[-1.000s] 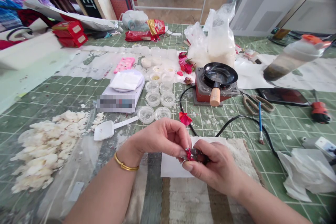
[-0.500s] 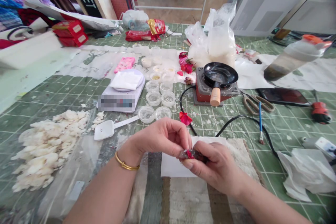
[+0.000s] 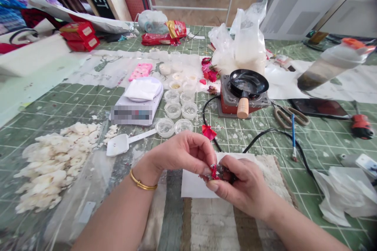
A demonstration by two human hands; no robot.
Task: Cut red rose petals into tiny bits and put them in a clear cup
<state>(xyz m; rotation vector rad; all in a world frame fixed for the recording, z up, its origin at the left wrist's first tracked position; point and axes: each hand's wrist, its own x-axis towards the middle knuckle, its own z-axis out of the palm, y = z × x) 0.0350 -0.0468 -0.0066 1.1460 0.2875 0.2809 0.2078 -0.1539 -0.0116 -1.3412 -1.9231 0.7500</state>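
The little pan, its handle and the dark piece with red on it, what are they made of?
Pan: probably metal, glossy black, with light reflecting off it. Handle: looks like wood, smooth and light brown. Dark piece: maybe metal or plastic, grey and brownish, but too covered to tell. Red bit: crumpled and bright, perhaps flower petal.

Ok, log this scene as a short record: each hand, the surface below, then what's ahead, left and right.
Left hand: fingers closed on the left end of a small dark object with red on it
Right hand: holding the object's other end
Below: white paper on striped cloth
Ahead: red petal; black pan on a red-sided base
Left: scale; white scoop; pale flaky pile
Right: scissors; blue-handled brush; crumpled white sheet
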